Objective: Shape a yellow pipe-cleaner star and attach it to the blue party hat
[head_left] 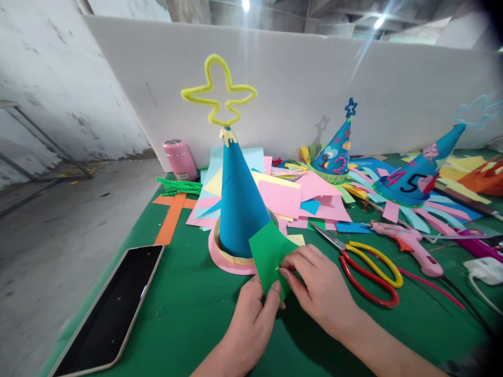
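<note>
Paper point(267, 254), flat and bright green, was held in front of the tall blue paper cone point(238, 209). The left hand point(253, 314) pinched the paper's lower end, seemingly for steadiness, while the right hand point(320, 288) gripped its right side between thumb and fingertips.

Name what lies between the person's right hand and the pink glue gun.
In the head view, the red-and-yellow-handled scissors lie between the right hand and the pink glue gun.
</note>
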The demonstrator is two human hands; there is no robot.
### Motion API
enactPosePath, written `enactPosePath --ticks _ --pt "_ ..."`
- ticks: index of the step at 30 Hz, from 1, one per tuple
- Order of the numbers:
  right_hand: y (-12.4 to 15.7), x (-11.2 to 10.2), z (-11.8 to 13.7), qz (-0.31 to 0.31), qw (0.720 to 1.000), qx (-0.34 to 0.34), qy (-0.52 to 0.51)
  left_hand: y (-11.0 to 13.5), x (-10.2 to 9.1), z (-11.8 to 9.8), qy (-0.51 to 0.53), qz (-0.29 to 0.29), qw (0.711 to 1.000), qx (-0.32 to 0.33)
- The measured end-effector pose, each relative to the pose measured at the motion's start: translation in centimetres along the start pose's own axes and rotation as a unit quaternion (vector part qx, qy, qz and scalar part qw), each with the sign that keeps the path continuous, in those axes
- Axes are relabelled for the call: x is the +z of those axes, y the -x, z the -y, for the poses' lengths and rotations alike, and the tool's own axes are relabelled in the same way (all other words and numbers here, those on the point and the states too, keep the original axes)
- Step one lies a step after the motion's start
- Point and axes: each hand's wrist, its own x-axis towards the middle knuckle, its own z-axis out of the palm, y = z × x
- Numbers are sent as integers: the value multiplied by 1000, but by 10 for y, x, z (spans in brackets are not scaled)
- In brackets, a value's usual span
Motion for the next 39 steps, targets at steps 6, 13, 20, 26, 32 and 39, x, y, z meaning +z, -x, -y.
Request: enactPosePath --ticks 6,13,20,26,32,39 --pt "-10 0 -6 25 995 -83 46 0 -3 -3 12 22 1000 -10" --pt "-12 -16 -5 -62 989 -34 -130 -5 -8 -3 72 23 995 -66" --pt "-1 -30 -32 -151 982 84 -78 -5 -11 -1 165 27 980 -106" --pt "3 -17 -17 3 998 38 -42 -4 -7 -2 113 37 990 -75" --pt "-3 -24 -13 78 994 54 -51 -2 -7 -6 36 41 998 -18" --pt "-8 -14 -9 36 998 -29 45 -4 -11 -4 76 31 996 -19"
